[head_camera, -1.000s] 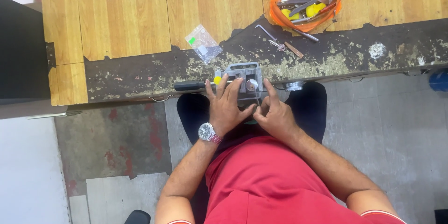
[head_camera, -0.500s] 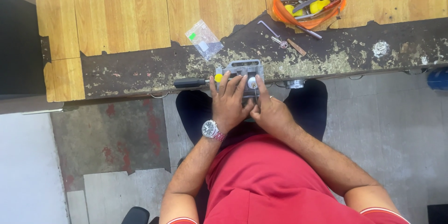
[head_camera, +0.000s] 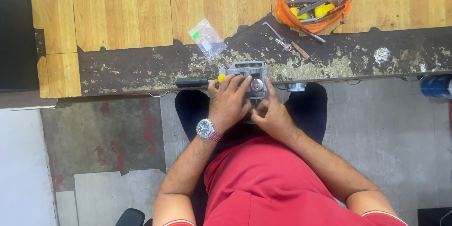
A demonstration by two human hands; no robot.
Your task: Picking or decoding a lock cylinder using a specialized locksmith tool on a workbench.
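A grey metal lock body [head_camera: 248, 73] with a round brass cylinder [head_camera: 256, 84] sits at the near edge of the worn bench [head_camera: 141, 73]. My left hand [head_camera: 230, 104], with a wristwatch, lies over its left side and grips it. My right hand [head_camera: 269, 113] touches its lower right, one finger up beside the cylinder. A screwdriver with a black and yellow handle [head_camera: 195, 82] lies along the bench edge, just left of my left hand.
A small clear plastic bag [head_camera: 207, 38] lies behind the lock. An orange pouch [head_camera: 318, 5] full of tools is at the back right. A hex key [head_camera: 272, 30] and small metal parts [head_camera: 294, 47] lie between. A blue object [head_camera: 435, 86] is at the far right.
The view has shifted slightly. Both hands stay on the lock body, with fingers shifting a little around the cylinder.
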